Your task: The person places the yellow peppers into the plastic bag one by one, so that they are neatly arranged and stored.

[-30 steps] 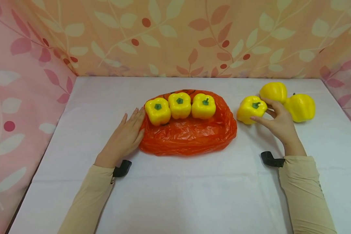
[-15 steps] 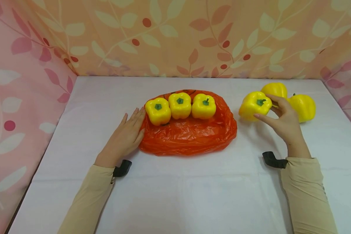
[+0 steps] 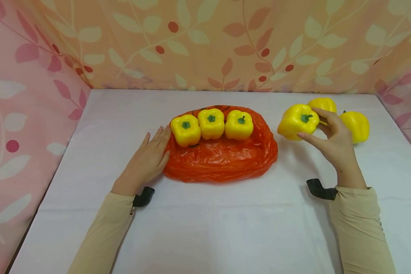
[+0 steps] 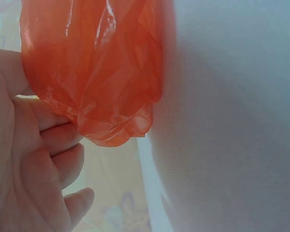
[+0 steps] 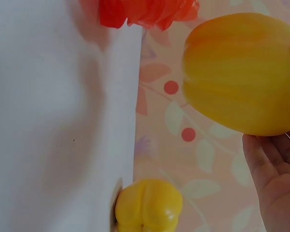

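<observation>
A yellow pepper [image 3: 294,123] is pinched by the right hand [image 3: 336,144] at upper right of the head view. At the centre, the red bag [image 3: 219,170] is touched by the left hand [image 3: 145,159], fingers extended.

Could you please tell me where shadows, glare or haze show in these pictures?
Head view: small highlights on the red plastic bag, a soft shadow on the white cloth beside the right hand; left wrist view: pale glare streaks on the bag, a hazy cloth; right wrist view: the held pepper looks dull, with broad soft shadows on the cloth.
</observation>
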Motion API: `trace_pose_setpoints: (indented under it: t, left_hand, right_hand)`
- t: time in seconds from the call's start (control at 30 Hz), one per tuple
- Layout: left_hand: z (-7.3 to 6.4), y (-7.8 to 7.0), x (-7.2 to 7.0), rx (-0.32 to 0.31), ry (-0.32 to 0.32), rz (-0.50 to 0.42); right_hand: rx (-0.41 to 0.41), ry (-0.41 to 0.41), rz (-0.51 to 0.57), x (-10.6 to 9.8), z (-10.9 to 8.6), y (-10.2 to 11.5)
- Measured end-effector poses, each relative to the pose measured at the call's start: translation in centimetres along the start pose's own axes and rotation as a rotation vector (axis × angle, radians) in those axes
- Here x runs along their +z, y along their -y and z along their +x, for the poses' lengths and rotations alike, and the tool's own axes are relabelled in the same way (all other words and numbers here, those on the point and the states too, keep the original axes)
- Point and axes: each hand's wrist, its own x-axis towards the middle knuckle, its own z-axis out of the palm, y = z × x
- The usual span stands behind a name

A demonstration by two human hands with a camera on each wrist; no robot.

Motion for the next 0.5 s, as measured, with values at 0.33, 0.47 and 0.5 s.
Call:
trace_pose_setpoints:
  t: [0.33,0.47,0.5]
  left_hand:
    - [0.0,0.0,0.0,0.008,-0.007,-0.01]
    - [0.0,0.0,0.0,0.002,-0.001,-0.015]
    - [0.0,-0.1,0.0,0.001,0.0,-0.015]
  right_hand:
    - [-0.057,0.004,0.045,0.6,-0.3,1.2]
    - [-0.087,0.011,0.059,0.9,-0.3,1.7]
    - [-0.096,0.014,0.063,1.0,-0.3,1.9]
